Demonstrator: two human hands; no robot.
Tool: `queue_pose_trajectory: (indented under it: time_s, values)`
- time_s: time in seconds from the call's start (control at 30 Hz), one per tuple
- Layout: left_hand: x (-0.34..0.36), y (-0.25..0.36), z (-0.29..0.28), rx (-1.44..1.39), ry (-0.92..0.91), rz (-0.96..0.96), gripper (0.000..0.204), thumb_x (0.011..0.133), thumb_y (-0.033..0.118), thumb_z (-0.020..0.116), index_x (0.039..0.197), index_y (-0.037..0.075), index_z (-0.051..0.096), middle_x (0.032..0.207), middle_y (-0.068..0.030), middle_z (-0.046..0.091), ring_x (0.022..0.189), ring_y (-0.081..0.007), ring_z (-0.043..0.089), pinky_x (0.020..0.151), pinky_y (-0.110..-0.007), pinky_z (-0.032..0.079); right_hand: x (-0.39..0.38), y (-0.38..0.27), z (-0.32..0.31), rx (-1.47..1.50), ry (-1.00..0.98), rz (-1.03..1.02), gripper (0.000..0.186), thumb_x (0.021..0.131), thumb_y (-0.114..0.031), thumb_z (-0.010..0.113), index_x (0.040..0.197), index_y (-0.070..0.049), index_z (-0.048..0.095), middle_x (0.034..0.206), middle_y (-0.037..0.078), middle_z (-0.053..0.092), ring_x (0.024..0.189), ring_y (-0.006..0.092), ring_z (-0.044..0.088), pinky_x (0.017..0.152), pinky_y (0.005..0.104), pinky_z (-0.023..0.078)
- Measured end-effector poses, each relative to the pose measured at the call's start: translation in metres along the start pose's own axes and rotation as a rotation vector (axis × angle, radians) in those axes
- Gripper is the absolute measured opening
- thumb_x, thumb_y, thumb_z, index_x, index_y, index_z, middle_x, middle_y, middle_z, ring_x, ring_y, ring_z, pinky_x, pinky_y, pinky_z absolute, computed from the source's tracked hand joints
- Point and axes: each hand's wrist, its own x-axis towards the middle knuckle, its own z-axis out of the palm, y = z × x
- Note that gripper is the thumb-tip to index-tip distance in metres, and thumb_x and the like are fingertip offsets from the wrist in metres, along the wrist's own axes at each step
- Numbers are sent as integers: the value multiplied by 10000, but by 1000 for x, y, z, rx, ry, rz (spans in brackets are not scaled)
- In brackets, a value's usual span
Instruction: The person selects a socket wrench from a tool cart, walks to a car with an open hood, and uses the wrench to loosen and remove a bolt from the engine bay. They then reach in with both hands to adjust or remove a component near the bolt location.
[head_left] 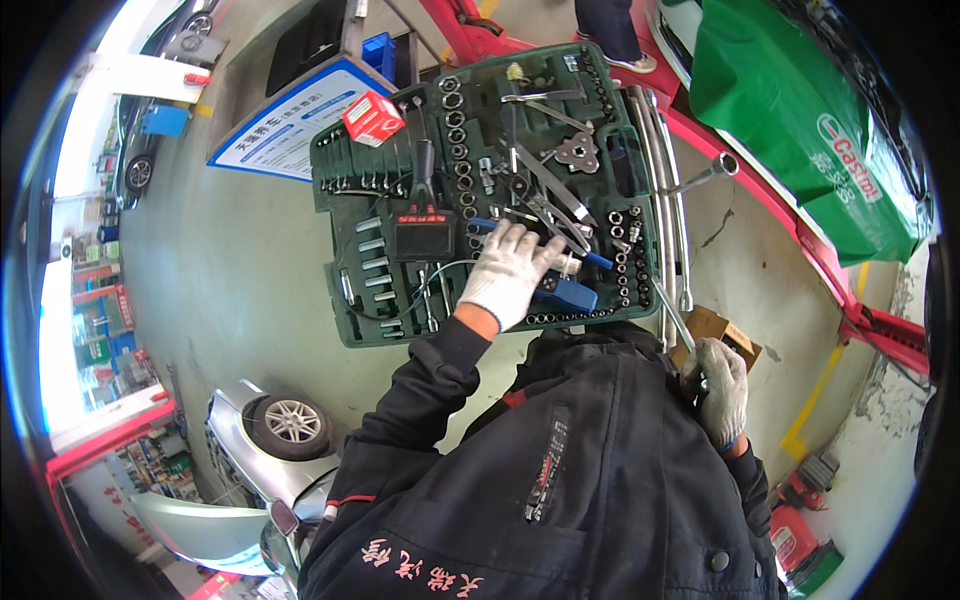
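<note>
My left hand (pixel 505 270), in a white knit glove, rests over the green tool case (pixel 400 325) with its fingers stretched apart on the tools. Beneath and beside them lie a blue handheld tool (pixel 567 294) and a blue-handled tool partly hidden by the fingers. Pliers (pixel 548 213) and a flat metal bar (pixel 555 180) lie just beyond. At the case's right side, my gloved right hand (pixel 722 390) is closed around a slim metal rod (pixel 675 315) slanting up toward the case; the rod's lower end is hidden in the grip.
A black inspection device with a screen (pixel 424 240) and cable lies in the case, with a red box (pixel 373 119) on the far left edge. Long metal bars (pixel 672 200) line its right side. A cardboard box (pixel 720 330) sits below; a red lift beam (pixel 790 220) runs right.
</note>
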Motion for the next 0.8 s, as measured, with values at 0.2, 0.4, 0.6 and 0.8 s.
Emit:
queue_pose_trajectory:
  time_s: [0.2,0.4,0.6,0.8]
  values:
    - [-5,9,9,92,-79,-67,641,1066,185,549,1696,265,459,1320,-122,668,1291,-326,637,1299,-526,341,-12,7,13,-33,-6,-48,392,1122,-313,588,876,-16,660,753,2,625,665,73,522,620,260,388]
    - [-23,11,9,74,-11,-55,640,1031,195,601,1659,222,476,1300,-133,650,1213,-366,631,1131,-524,448,-19,13,14,-70,-10,-78,397,1128,-309,570,883,-11,663,757,-3,623,671,70,519,626,261,391]
    - [-59,10,-1,62,232,25,614,1019,204,603,1622,263,502,1202,-83,598,1222,-385,601,1101,-549,450,-26,17,18,-34,32,-35,395,1131,-299,572,875,-11,661,758,0,627,672,69,516,622,262,389]
    - [-88,13,2,2,235,43,701,918,126,678,1595,233,531,1200,-90,592,1177,-319,607,1260,-575,367,-27,18,18,16,37,-32,384,1134,-302,581,944,8,704,762,-2,635,672,66,517,617,260,389]
